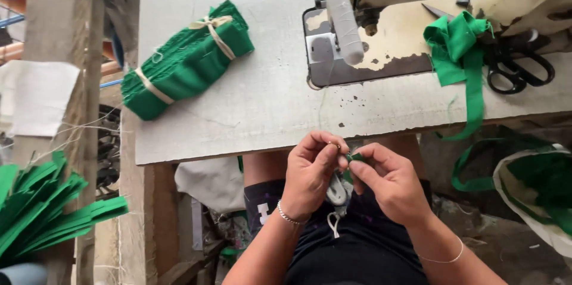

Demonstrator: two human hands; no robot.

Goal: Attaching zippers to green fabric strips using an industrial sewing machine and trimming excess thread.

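Observation:
Both hands meet just below the front edge of the sewing table (250,124), above my lap. My left hand (311,173) pinches something small and thin between thumb and fingers, too small to identify. My right hand (386,179) grips a small piece of green fabric (356,157) at its fingertips, touching the left hand. A thin bracelet circles each wrist.
A tied bundle of green fabric strips (186,61) lies on the table's left. The sewing machine (357,17) stands at the back, with a crumpled green strip (460,47) and black scissors (515,64) on its bed. More green strips (42,207) fan out at lower left; a white bag (536,192) with green fabric sits at right.

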